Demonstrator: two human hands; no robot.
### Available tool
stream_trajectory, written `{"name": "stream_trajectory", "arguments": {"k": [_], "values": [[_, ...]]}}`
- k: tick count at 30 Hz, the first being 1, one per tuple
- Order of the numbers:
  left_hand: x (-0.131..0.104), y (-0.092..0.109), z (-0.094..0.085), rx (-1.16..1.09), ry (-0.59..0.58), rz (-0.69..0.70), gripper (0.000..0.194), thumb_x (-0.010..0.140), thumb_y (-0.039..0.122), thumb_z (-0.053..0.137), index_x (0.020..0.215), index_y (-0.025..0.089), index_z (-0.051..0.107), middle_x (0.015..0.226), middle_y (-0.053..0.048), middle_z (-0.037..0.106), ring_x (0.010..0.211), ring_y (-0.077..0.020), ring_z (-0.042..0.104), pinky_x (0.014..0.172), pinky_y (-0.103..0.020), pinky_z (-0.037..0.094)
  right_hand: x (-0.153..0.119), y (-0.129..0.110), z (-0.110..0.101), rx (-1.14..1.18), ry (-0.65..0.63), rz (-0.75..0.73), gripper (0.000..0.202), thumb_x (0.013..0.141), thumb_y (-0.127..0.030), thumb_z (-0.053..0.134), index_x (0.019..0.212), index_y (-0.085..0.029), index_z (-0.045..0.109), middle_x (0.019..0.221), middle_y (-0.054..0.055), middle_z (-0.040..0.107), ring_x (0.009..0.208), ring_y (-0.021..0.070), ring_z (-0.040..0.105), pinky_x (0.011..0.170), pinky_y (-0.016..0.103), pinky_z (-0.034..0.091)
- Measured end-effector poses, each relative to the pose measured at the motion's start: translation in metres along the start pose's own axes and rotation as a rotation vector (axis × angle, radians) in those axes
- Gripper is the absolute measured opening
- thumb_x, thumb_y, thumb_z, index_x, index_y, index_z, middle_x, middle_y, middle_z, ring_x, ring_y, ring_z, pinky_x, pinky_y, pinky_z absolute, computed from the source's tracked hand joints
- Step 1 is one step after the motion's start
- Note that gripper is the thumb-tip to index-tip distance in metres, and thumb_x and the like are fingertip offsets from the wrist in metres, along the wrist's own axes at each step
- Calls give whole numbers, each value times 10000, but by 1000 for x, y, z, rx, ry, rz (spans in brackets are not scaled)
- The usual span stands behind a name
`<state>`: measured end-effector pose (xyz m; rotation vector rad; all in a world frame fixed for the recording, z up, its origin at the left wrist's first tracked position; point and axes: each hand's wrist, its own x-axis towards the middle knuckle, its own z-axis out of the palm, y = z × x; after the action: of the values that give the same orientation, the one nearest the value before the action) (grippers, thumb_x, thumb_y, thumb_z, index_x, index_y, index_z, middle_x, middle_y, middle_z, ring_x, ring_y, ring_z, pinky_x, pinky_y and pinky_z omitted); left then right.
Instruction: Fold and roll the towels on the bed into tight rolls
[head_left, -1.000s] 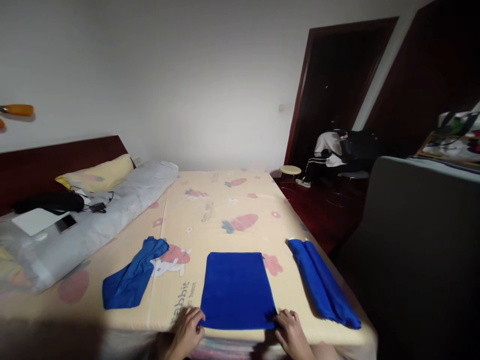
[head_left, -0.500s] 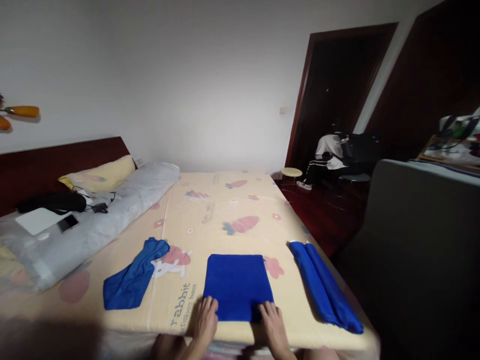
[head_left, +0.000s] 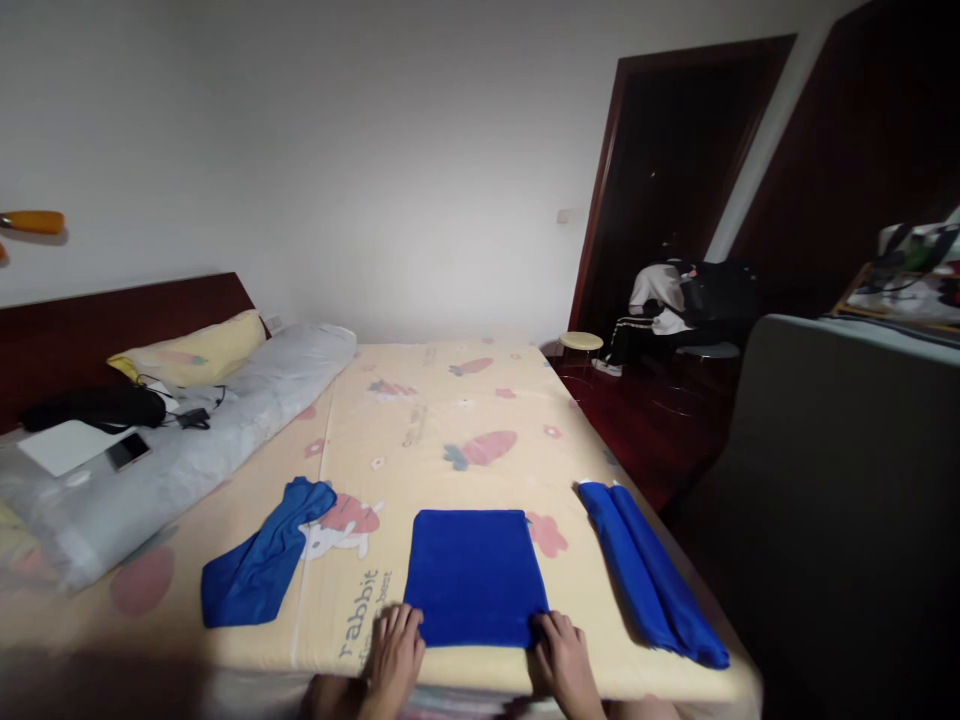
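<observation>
A flat square of blue cloth (head_left: pixel 474 575) lies on the bed in front of me, its edges straight and its surface smooth. At its near left corner, my left hand (head_left: pixel 396 650) has its fingers curled over the edge. My right hand (head_left: pixel 566 655) pinches the near right corner in the same way. To the left lies a crumpled piece of darker blue cloth (head_left: pixel 259 565), apart from both hands. Two long blue fabric rolls (head_left: pixel 652 575) with white tips rest side by side on the right.
The bed (head_left: pixel 420 440) has a yellow printed sheet. A grey rolled quilt (head_left: pixel 187 460), a pillow (head_left: pixel 195 350), a black bag (head_left: pixel 97 405) and a phone (head_left: pixel 129 451) are at the left. A stool (head_left: pixel 581 342) and a seated person (head_left: pixel 656 300) are beyond the bed. A dark panel (head_left: pixel 847 500) stands right.
Both hands have shifted outward, the left hand to the left and the right hand to the right, onto the near corners of the square cloth. The view has turned slightly.
</observation>
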<state>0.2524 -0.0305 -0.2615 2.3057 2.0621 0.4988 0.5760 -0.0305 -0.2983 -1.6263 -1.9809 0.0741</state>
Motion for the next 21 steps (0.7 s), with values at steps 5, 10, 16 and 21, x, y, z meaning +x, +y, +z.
{"name": "stream_trajectory", "arguments": {"k": [5, 10, 16, 21], "values": [[-17, -34, 1, -7, -36, 196, 611, 712, 20, 449, 1239, 303, 572, 1284, -12, 628, 1207, -209, 525, 1042, -390, 369, -8, 16, -13, 19, -115, -27, 462, 723, -159, 518, 1168, -270, 574, 1131, 59, 636, 1018, 231, 570, 850, 354, 391], [-7, -28, -7, -39, -16, 206, 590, 683, -20, 430, 1147, 289, 622, 1265, -14, 639, 1212, -216, 519, 1025, -408, 382, 3, 6, -18, -42, -133, 2, 452, 709, -118, 492, 1113, -285, 610, 1245, 64, 617, 1074, 248, 536, 883, 384, 356], [15, -19, -37, -208, -103, 150, 413, 763, 37, 378, 988, 264, 640, 988, -18, 696, 975, -192, 605, 905, -370, 439, 24, -1, -41, 26, -210, 10, 283, 764, -147, 454, 962, -262, 620, 1001, 27, 687, 949, 222, 544, 882, 390, 335], [19, -25, -26, -326, -172, -12, 412, 738, 66, 393, 1019, 268, 618, 1022, -1, 700, 1007, -156, 618, 934, -295, 449, 31, 0, -43, 46, -195, 139, 272, 805, -201, 412, 968, -241, 627, 916, 42, 679, 905, 233, 562, 879, 397, 355]]}}
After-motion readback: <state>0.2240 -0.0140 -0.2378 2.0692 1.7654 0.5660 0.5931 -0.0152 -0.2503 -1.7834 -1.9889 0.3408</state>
